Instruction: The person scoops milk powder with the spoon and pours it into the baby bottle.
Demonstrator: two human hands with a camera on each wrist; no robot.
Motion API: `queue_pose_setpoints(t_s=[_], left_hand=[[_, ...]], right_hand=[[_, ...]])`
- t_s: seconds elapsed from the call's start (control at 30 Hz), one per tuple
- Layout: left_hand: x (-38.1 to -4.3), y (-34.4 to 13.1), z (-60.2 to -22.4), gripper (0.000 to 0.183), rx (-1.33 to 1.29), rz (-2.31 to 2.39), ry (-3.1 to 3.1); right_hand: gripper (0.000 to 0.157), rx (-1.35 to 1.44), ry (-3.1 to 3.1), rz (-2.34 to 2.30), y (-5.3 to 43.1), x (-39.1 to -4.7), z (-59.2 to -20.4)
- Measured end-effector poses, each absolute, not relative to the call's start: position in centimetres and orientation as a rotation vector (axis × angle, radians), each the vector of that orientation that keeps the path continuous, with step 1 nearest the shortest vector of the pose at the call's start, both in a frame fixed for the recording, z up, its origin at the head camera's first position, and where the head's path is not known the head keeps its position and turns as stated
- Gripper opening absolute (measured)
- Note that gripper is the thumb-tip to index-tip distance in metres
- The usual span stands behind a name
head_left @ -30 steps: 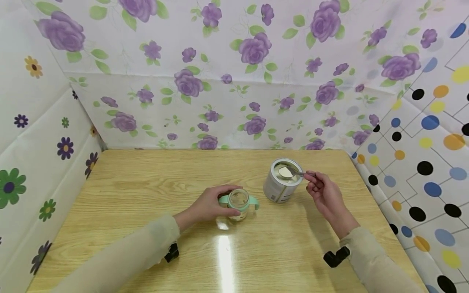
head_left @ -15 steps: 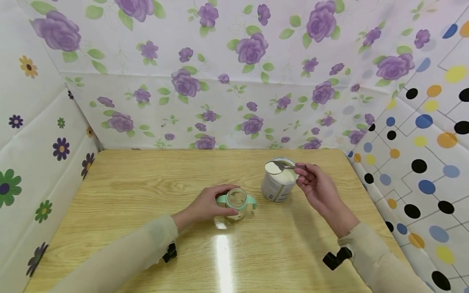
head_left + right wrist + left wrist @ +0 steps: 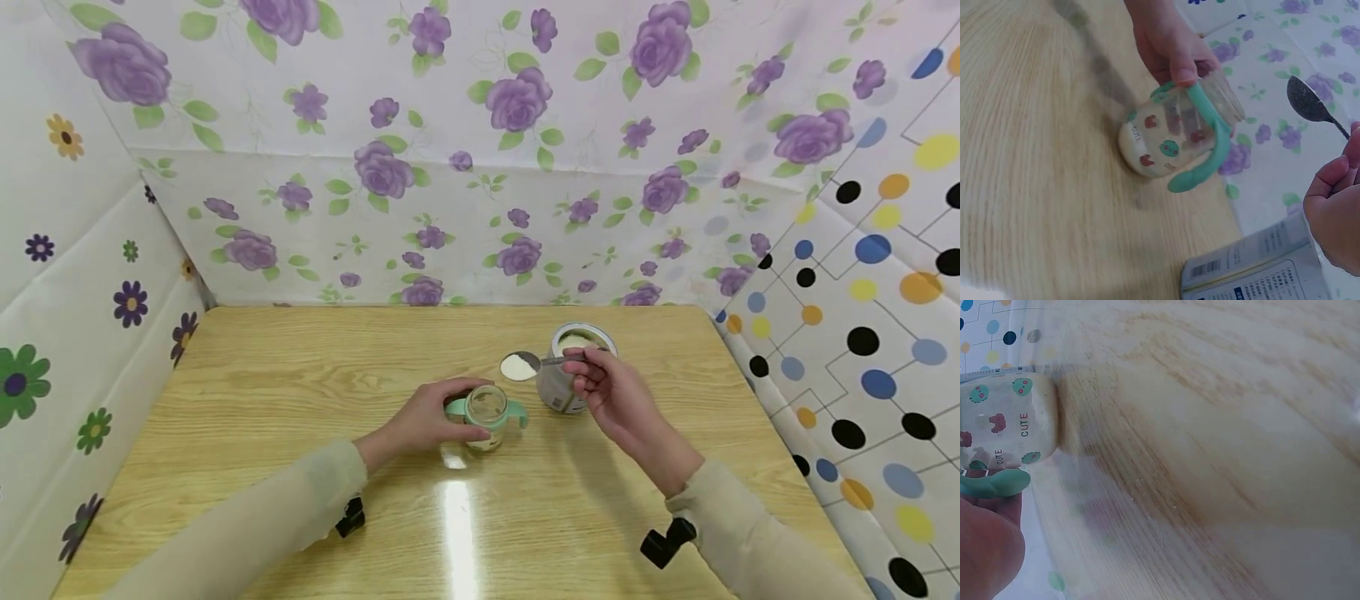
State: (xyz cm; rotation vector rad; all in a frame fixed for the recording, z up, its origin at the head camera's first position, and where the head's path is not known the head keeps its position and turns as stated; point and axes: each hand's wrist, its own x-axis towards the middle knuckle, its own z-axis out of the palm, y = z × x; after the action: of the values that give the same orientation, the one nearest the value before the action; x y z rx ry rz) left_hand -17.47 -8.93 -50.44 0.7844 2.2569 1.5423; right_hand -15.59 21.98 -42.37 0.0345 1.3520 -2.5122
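My left hand (image 3: 428,417) grips a clear baby bottle (image 3: 487,406) by one side. The bottle stands upright and lidless on the table, with mint-green handles (image 3: 1200,172) and small printed figures. Pale contents show low in it in the right wrist view. A metal spoon (image 3: 537,363) heaped with white powder (image 3: 517,367) is pinched by its handle in my right hand (image 3: 618,400). The spoon's bowl hangs above and slightly right of the bottle's mouth, apart from it. Behind the right hand stands an open tin (image 3: 555,390) holding pale powder, partly hidden by that hand.
The wooden table (image 3: 315,358) meets a flowered cloth wall (image 3: 450,208) at the back. Patterned cloth also closes the left side, and a dotted cloth (image 3: 847,400) the right. A few white specks (image 3: 1147,515) lie on the tabletop.
My right hand has lifted the loaded spoon out over the tin's rim and carried it left toward the bottle. The left hand and the bottle have stayed in place.
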Motion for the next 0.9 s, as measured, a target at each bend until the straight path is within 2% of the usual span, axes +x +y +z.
queue_pose_setpoints(t_s=[0.4, 0.9], left_hand=[[-17.3, -8.9, -50.3, 0.069, 0.777, 1.502, 2.304], [-17.3, -8.9, -50.6, 0.067, 0.778, 1.541, 2.289]], right_hand=[[0.032, 0.011, 1.436, -2.379, 20.4, -15.0, -44.4], [0.034, -0.035, 1.611, -2.263, 19.7, -14.8, -45.1]])
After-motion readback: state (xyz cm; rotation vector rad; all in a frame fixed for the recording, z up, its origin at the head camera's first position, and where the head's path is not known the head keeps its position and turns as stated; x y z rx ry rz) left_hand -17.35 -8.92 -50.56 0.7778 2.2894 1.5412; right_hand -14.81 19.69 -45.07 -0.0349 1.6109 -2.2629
